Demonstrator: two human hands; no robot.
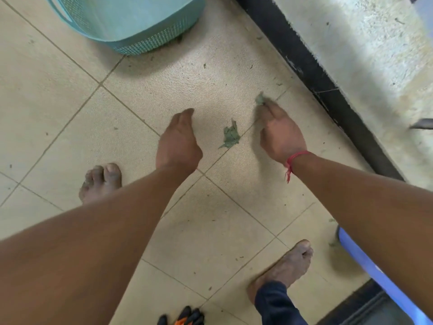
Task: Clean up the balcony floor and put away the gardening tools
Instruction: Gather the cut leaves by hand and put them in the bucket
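Both my arms reach down toward the beige tiled floor [70,113]. A small clump of green leaves [230,135] lies on the tiles between my hands. My right hand [280,131] is low at the floor, and its fingertips pinch a second green leaf scrap [259,99]. My left hand [179,139] hovers to the left of the clump with its fingers straight and together, holding nothing. Small leaf crumbs and dirt specks are scattered over the tiles.
A teal plastic basket [145,26] stands at the top left. A black skirting strip [316,73] and rough concrete wall run along the right. A blue plastic object [375,270] is at lower right. Black and orange gloves [185,316] lie at the bottom edge. My bare feet [103,181] stand on the tiles.
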